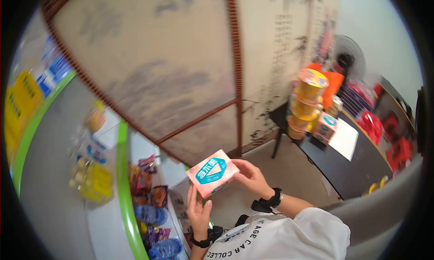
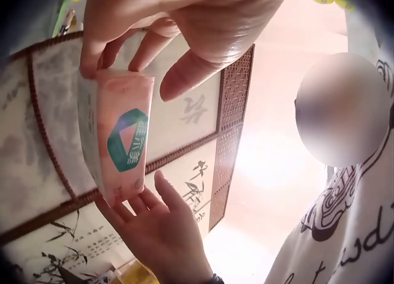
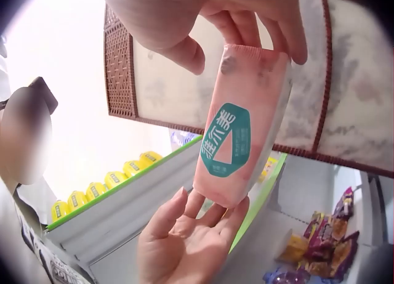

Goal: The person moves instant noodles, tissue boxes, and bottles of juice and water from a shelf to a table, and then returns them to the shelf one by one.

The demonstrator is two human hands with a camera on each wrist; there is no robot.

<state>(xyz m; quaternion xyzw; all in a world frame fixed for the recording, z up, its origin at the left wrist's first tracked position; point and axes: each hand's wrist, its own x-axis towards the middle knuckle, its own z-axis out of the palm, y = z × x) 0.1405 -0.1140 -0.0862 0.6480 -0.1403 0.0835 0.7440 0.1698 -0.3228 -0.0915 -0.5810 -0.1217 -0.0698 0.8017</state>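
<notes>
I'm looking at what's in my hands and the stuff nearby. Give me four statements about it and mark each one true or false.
1. Only the right hand touches the pink packet. False: the left hand touches it too.
2. A second box sits on the dark table. True.
3. The white sheet is crumpled into a ball. False: it lies flat.
4. The painted screen is edged in brown. True.
</notes>
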